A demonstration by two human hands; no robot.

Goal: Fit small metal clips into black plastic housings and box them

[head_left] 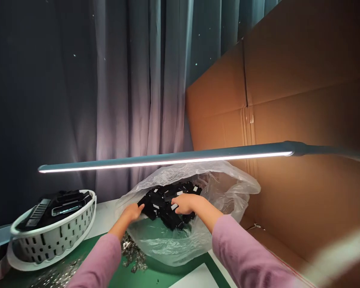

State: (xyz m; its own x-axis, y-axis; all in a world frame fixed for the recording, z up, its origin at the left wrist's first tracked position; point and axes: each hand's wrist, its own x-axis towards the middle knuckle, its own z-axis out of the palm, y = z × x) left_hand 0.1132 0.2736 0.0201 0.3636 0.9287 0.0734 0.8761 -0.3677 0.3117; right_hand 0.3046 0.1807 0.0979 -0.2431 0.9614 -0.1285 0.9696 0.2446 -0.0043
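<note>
A clear plastic bag [168, 248] lies with its mouth toward me. Inside is a heap of black plastic parts [163, 200], several with small white patches. My right hand [184, 203] reaches into the bag, its fingers curled on one of the parts in the heap. At the bag's left side, my left hand [133, 212] is closed, thumb against the left end of the heap. Whether it grips a part or the bag's edge is hidden. Small shiny metal pieces [132, 253] lie below my left hand.
A lit lamp bar [168, 160] crosses above the bag. To the left stands a white basket [57, 242] of black items. More metal pieces [58, 276] lie on the green mat [123, 276], near a white sheet [196, 278]. Cardboard [288, 120] walls the right side; a curtain [114, 100] hangs behind.
</note>
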